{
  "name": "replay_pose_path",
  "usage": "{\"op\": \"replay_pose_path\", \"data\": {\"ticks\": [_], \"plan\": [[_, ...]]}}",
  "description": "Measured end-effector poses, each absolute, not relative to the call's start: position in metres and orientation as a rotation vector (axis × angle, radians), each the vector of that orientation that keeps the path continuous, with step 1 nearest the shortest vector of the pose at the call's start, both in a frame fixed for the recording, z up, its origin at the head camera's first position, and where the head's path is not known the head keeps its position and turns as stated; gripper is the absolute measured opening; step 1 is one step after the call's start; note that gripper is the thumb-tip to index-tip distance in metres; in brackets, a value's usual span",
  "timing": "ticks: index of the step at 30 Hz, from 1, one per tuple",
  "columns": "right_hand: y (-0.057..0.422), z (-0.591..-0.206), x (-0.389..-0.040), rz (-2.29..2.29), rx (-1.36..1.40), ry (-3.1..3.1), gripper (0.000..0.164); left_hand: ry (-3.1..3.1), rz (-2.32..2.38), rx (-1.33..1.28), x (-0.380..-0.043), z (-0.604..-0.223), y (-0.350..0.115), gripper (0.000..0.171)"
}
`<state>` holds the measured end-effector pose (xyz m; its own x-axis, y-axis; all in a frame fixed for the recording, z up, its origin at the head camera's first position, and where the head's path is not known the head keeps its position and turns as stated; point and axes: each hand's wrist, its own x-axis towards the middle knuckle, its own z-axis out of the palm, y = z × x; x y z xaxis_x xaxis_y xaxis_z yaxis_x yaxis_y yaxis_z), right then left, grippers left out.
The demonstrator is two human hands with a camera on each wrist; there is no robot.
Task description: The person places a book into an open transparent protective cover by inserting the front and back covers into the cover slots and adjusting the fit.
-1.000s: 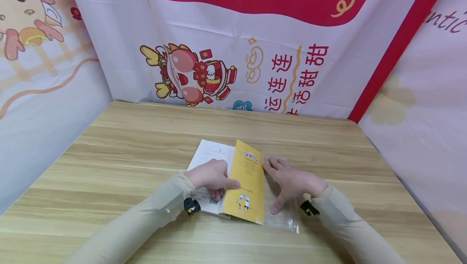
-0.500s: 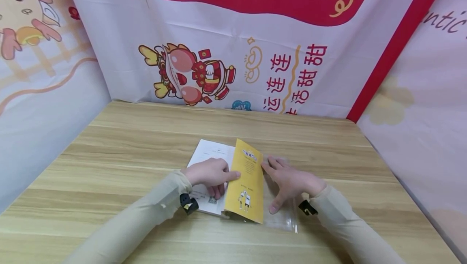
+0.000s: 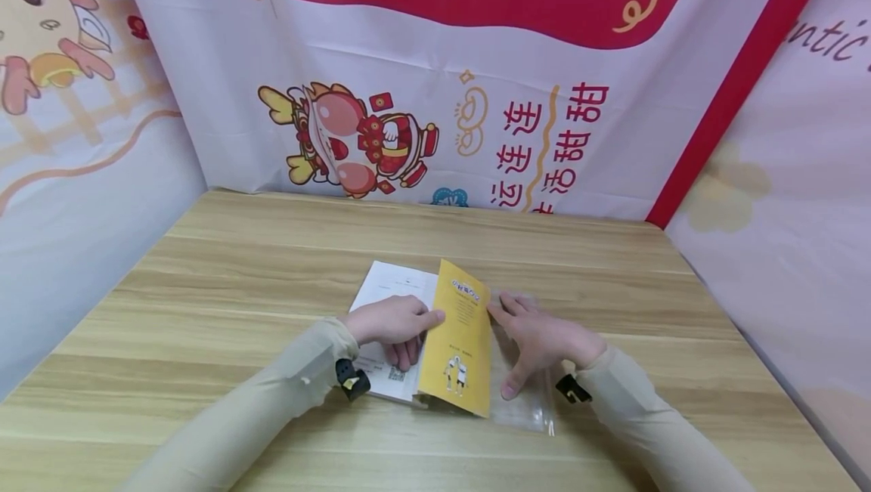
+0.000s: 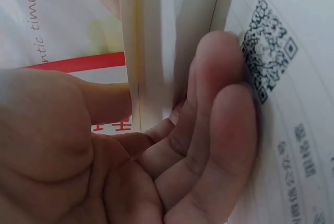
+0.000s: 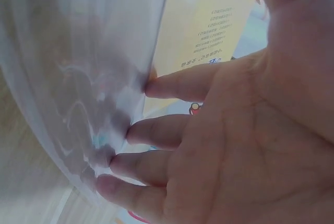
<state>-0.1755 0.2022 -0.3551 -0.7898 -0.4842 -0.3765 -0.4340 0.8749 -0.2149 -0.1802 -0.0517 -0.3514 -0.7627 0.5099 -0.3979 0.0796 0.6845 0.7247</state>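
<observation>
A book lies on the wooden table in the head view, its white page (image 3: pixel 389 280) to the left and its yellow cover flap (image 3: pixel 466 333) standing up at a slant. My left hand (image 3: pixel 395 322) pinches the flap's left part, thumb on the yellow side and fingers behind it. In the left wrist view, two fingertips (image 4: pixel 229 109) of that hand rest against the page beside a QR code (image 4: pixel 269 51). To the right of the flap lies a clear plastic sleeve (image 3: pixel 531 410). My right hand (image 3: pixel 544 337) rests on this sleeve with fingers spread, its index fingertip near the flap's edge.
The wooden table (image 3: pixel 272 250) runs back to a hanging cloth (image 3: pixel 422 46) printed with a cartoon dragon and red lettering. Light printed cloths hang at the left (image 3: pixel 88 197) and the right (image 3: pixel 782 265). A dark strap sits on each wrist.
My left hand's thumb has slid a little away from me along the yellow flap. The book and my right hand have stayed nearly where they were.
</observation>
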Motion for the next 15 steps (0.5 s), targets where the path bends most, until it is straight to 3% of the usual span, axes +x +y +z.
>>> {"op": "replay_pose_path", "data": {"ticks": [15], "plan": [[0.2021, -0.3558, -0.1745, -0.195, -0.672, 2.621, 0.134, 2.336, 0.94, 0.447, -0.1799, -0.3504, -0.0493, 0.044]]}}
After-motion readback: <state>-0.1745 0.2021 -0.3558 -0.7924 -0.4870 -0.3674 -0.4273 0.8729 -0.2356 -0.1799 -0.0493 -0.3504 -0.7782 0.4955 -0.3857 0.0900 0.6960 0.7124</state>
